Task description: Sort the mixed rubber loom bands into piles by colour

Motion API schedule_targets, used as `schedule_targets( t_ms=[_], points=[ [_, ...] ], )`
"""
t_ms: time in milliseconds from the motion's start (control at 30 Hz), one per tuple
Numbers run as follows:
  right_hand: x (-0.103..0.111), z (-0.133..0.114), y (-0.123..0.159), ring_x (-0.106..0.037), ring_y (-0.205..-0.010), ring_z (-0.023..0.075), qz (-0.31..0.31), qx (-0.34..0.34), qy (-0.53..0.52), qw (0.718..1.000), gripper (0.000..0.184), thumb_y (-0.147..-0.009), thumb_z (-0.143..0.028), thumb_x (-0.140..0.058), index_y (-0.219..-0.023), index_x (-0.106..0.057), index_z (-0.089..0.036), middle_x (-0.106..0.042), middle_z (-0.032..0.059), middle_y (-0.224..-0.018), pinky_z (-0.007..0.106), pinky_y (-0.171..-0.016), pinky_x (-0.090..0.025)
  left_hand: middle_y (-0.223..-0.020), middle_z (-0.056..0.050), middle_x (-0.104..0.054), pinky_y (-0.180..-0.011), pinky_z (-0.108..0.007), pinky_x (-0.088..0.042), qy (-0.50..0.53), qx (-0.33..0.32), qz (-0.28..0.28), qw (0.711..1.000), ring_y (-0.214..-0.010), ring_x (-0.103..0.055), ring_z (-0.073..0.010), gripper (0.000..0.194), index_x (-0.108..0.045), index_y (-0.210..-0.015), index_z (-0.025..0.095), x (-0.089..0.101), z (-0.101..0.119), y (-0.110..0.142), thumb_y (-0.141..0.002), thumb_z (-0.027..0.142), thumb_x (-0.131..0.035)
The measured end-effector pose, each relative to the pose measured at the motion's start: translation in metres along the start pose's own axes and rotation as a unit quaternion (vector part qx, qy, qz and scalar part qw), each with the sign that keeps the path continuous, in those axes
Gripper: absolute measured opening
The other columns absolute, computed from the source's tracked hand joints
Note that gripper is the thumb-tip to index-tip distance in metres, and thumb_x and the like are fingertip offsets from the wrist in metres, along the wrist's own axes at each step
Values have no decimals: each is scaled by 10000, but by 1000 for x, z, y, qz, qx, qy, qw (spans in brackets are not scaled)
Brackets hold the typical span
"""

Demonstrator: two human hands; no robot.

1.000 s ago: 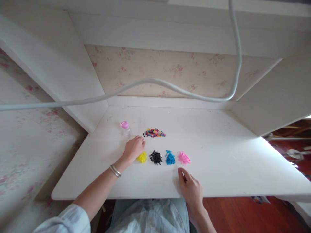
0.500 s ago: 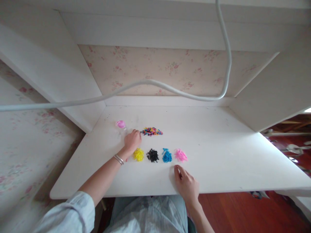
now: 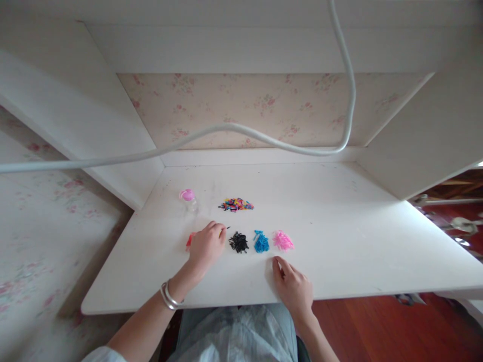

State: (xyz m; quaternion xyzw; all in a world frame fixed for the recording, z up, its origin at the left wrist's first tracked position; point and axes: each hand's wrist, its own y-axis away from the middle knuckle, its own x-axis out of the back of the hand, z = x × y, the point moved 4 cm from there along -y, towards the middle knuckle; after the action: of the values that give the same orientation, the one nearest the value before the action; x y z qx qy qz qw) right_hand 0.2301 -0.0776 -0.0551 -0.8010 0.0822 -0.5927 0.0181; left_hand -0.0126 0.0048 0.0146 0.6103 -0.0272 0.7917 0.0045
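Observation:
My left hand (image 3: 207, 242) is over the row of sorted piles, its fingertips pinched on a small black elastic band (image 3: 228, 228). Below that hand the yellow pile is mostly covered, and part of a red pile (image 3: 189, 242) shows at its left. Just to the right lies a pile of black bands (image 3: 239, 242), followed by blue bands (image 3: 261, 242) and pink bands (image 3: 283, 241). Farther back is a mixed multicoloured heap (image 3: 236, 204). My right hand (image 3: 293, 285) rests curled on the table in front of the pink pile; whatever its closed fingers hold is hidden.
A small clear container with a pink top (image 3: 187, 195) is at the back left of the white table (image 3: 339, 236). A thick white cable (image 3: 234, 127) crosses the upper view. White side panels (image 3: 426, 136) and a papered back wall (image 3: 264, 108) enclose the table.
My left hand has drawn back from beside the mixed heap toward me, bringing a black band above the yellow pile. My right hand stays by the pink pile. The view has shifted slightly.

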Motion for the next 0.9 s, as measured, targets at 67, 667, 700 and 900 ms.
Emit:
schedule_targets(
  t_ms=[67,667,700,900],
  points=[
    [0,0,0,-637,-612,126,-1,-4,2,1000,383,-923,-388,-329,-1002,-690,-289,-721,12,-804,219,-543,-327,-949,-31,-654,-677,-231,-413,13,-20,-13,1000,-826,-626,-140,293,-656,-930,243,-4,11,6,-918,343,-381],
    [1,0,-1,-644,-641,145,-16,-6,-9,1000,376,-929,-402,-334,-1000,-685,-287,-718,10,-803,221,-559,-332,-874,-7,-677,-659,-229,-424,48,-23,34,998,-762,-625,-129,312,-656,-854,240,2,-10,15,-921,338,-367],
    [1,0,-2,-644,-640,145,-22,-9,-20,1000,376,-926,-410,-337,-1001,-684,-290,-716,8,-792,220,-559,-337,-886,-9,-681,-682,-228,-433,65,-19,48,996,-778,-625,-131,301,-656,-867,236,5,-19,18,-916,340,-377],
    [7,3,-11,-610,-592,136,-39,-42,-153,987,411,-899,-496,-365,-945,-695,-255,-678,10,-680,212,-573,-386,-928,-23,-699,-703,-229,-477,158,43,88,983,-778,-639,-142,294,-654,-917,212,1,-88,50,-884,399,-430]
  ],
)
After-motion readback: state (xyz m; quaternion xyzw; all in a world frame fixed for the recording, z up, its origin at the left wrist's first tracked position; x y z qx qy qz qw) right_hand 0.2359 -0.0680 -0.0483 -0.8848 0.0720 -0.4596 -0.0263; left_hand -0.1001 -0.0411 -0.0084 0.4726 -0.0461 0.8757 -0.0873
